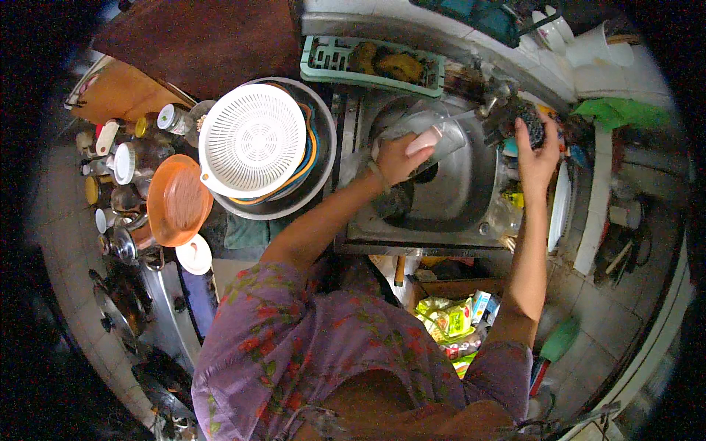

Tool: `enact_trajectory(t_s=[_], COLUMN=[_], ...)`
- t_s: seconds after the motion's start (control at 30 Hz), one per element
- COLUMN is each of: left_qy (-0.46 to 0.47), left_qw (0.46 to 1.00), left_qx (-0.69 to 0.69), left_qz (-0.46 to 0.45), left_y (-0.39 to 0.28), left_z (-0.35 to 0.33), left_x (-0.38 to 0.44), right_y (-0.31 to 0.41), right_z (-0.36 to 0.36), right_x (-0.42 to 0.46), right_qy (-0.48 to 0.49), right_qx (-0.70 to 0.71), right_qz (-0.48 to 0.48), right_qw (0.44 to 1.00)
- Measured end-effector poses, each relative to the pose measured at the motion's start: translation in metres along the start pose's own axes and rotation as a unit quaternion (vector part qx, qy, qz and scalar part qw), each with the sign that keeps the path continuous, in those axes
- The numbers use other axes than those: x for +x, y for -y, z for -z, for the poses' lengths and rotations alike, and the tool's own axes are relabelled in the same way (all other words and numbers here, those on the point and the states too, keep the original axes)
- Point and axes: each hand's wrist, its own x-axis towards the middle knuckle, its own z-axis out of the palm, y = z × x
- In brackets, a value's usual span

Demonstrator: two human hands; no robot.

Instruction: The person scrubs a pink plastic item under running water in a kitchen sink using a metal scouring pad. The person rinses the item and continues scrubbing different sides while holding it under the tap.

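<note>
Over the stainless steel sink [480,193], my left hand [398,161] grips a pale pink handle [424,140]. A broad, shiny greyish part extends right from that handle; blur hides exactly what utensil it is. My right hand [535,157] is raised at the sink's right side, its fingers around a dark, coarse scouring pad [530,125]. The metal tap [493,102] stands just left of the pad. A pale streak, apparently water, runs from the tap towards the utensil.
Left of the sink, a white colander [256,140] rests on stacked dishes in a large metal basin [325,176]. An orange bowl [179,201] and several jars [126,162] stand further left. A pale green plastic basket [372,82] sits behind the sink. Packets [449,320] lie below.
</note>
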Motion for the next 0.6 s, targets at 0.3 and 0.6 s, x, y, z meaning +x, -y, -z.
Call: enact_trajectory(t_s=[0.3,0.6], left_qy=[0.045,0.06], left_qw=[0.995,0.997], left_qx=[0.073,0.051], left_qz=[-0.058,-0.003], left_y=[-0.005,0.009], left_z=[-0.002,0.02], left_x=[-0.03,-0.036], right_y=[-0.035,-0.093], right_z=[-0.037,-0.117], right_x=[-0.055,-0.019], right_qy=[0.172,0.312], right_qx=[-0.123,-0.215], right_qz=[-0.004,0.352], right_qw=[0.977,0.856])
